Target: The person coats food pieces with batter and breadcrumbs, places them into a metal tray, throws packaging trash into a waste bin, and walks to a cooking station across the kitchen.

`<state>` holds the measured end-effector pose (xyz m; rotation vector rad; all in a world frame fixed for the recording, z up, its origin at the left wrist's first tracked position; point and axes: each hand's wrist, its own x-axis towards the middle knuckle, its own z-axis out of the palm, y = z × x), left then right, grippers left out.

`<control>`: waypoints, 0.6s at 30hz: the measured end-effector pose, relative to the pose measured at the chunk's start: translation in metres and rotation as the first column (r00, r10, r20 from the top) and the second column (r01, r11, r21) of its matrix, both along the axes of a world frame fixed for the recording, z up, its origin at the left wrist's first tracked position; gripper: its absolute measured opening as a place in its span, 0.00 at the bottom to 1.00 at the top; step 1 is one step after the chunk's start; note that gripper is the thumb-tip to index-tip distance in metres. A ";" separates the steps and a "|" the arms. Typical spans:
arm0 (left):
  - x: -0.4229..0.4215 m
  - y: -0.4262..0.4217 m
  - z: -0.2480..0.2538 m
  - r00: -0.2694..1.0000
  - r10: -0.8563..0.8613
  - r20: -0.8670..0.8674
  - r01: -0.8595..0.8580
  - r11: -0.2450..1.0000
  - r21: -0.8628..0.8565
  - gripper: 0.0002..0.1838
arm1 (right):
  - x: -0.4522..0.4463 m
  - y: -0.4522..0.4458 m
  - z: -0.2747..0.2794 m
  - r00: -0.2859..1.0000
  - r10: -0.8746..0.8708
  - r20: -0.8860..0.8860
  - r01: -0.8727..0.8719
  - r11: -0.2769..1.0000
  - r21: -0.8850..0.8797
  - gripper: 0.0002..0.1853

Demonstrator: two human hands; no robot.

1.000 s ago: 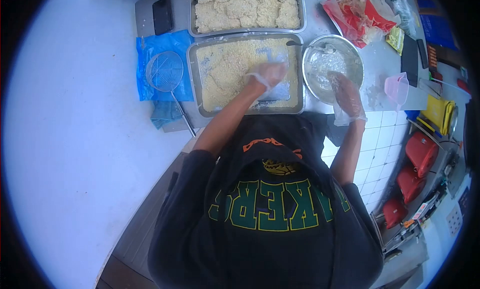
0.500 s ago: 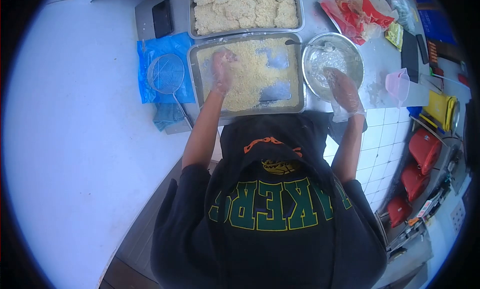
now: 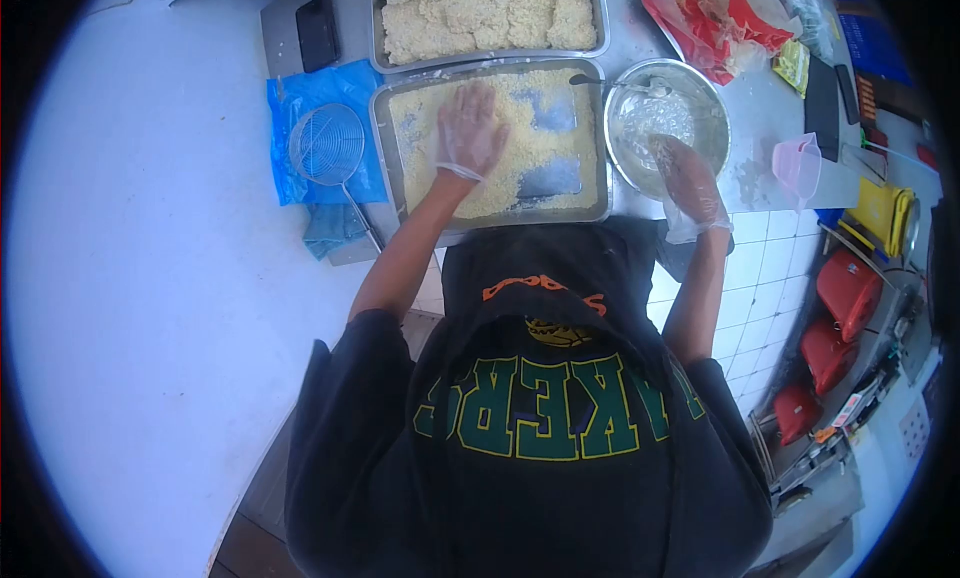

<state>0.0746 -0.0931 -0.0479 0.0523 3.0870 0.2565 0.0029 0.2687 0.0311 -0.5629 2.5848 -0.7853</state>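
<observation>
In a clear plastic glove, my left hand (image 3: 471,133) lies flat over the pale breadcrumbs (image 3: 520,108), its fingers stretched out. The crumbs are spread in a metal tray (image 3: 415,213), with bare metal showing at its right side. Also gloved, my right hand (image 3: 690,186) hangs over the near side of a steel bowl (image 3: 722,108), fingers extended and nothing visible in them. Clear liquid (image 3: 640,118) appears to be in the bowl. A dark-handled spoon or ladle (image 3: 610,83) lies across the bowl's left rim. Behind stands a second tray (image 3: 490,55) full of crumb-coated pieces (image 3: 480,18).
A wire skimmer (image 3: 327,146) rests on a blue plastic bag (image 3: 285,178) at left, near a black phone (image 3: 318,33). Red-and-white packaging (image 3: 715,23) and a pink measuring cup (image 3: 797,168) are at right. Red stools or seats (image 3: 850,283) stand beyond the tiled floor (image 3: 750,298).
My left hand has turned from on edge to palm-down, spreading its fingers and shifting slightly right over the crumbs. My right hand stays at the bowl.
</observation>
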 end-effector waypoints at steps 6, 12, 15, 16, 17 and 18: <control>-0.023 0.017 0.001 0.993 -0.035 0.110 0.041 0.998 -0.054 0.40 | -0.006 -0.015 0.013 0.995 -0.037 0.096 0.040 0.999 -0.025 0.15; -0.019 0.025 -0.001 0.983 -0.157 0.100 0.157 0.988 0.008 0.40 | 0.003 -0.003 0.003 0.997 -0.005 -0.081 -0.001 0.997 -0.079 0.17; -0.024 0.023 0.006 0.984 -0.141 0.111 0.144 0.989 -0.019 0.40 | 0.000 -0.010 0.012 0.996 -0.080 0.032 0.082 0.994 -0.070 0.17; -0.020 0.025 0.009 0.982 -0.137 0.127 0.143 0.989 -0.041 0.39 | 0.000 -0.003 -0.002 0.998 -0.051 -0.028 0.049 0.996 -0.076 0.16; -0.016 0.030 0.013 0.980 -0.139 0.145 0.149 0.987 -0.061 0.38 | 0.001 -0.005 0.001 0.998 -0.061 -0.024 0.059 0.995 -0.081 0.16; -0.012 0.035 0.011 0.979 -0.144 0.146 0.155 0.986 -0.065 0.38 | 0.000 -0.007 0.005 0.998 -0.059 -0.021 0.057 0.993 -0.107 0.16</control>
